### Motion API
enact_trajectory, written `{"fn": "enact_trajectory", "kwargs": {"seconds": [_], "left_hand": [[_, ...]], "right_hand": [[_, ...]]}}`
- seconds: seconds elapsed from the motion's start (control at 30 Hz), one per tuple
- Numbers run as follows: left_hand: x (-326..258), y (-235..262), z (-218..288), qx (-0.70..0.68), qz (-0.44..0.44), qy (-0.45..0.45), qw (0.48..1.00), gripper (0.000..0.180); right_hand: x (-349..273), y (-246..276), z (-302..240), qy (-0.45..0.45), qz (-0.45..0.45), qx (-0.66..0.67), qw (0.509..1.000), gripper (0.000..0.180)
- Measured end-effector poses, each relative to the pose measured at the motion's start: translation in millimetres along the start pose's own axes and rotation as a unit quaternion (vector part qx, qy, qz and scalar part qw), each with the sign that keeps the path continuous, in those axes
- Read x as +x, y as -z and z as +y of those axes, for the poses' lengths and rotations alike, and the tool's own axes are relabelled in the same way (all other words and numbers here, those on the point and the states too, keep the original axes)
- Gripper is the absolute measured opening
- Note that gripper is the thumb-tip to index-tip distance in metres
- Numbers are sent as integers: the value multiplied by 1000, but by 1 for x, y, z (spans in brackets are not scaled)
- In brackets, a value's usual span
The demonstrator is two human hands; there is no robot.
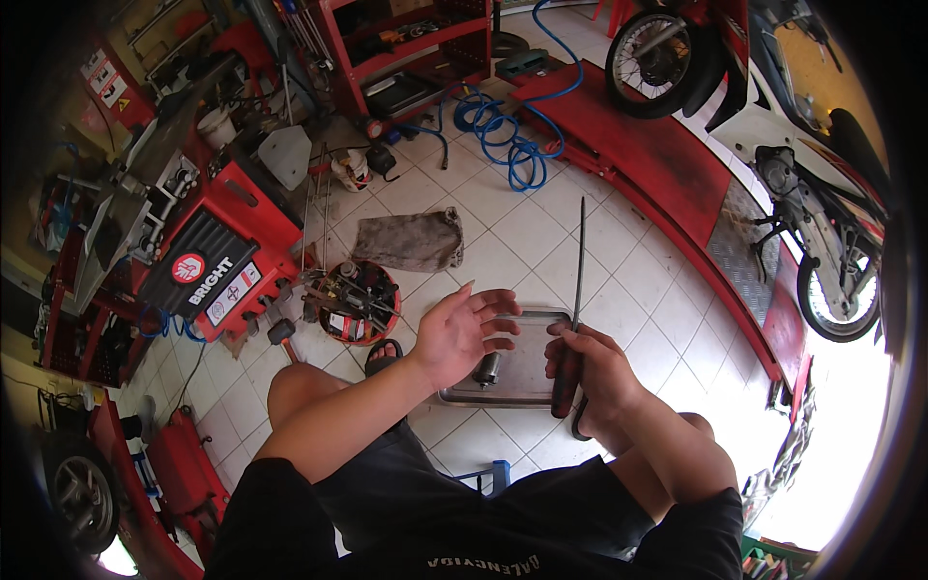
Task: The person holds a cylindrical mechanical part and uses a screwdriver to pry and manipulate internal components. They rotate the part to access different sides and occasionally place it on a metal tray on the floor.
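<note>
My right hand (601,372) is closed round the dark red handle of a long screwdriver (581,259), whose thin shaft points up and away from me. To its left, my left hand (454,340) is raised with the fingers apart and nothing in it. Both hands are above a shallow metal tray (512,401) on the floor between my feet. A dark, shiny cylindrical metal part (489,369) lies in the tray's left side, just below my left fingers and partly covered by them.
A round red tub of tools (390,324) and a hammer (281,334) are at my left. Beyond lies a grey rag (410,240). A coiled blue hose (512,145) lies farther off. Red machine (227,251) stands left; a motorcycle (788,174) stands on a red lift (638,126) at right.
</note>
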State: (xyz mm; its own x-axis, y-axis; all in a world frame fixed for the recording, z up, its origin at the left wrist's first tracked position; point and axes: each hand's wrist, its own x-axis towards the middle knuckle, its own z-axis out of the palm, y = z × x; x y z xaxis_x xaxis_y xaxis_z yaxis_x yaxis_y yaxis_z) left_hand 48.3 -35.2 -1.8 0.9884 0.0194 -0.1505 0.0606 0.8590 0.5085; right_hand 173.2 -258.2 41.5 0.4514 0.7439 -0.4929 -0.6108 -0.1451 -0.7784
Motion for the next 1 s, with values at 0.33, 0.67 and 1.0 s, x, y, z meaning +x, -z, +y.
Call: {"fn": "enact_trajectory", "kwargs": {"seconds": [0.33, 0.67, 1.0], "left_hand": [[-1, 0, 1, -1, 1, 1, 1000, 61], [-1, -3, 1, 4, 0, -1, 1000, 60], [2, -2, -16, 286, 73, -8, 955, 45]], "right_hand": [[-1, -3, 2, -10, 4, -26, 1000, 37], [-2, -2, 3, -11, -13, -38, 999, 32], [-7, -11, 4, 22, -119, -199, 973, 32]]}}
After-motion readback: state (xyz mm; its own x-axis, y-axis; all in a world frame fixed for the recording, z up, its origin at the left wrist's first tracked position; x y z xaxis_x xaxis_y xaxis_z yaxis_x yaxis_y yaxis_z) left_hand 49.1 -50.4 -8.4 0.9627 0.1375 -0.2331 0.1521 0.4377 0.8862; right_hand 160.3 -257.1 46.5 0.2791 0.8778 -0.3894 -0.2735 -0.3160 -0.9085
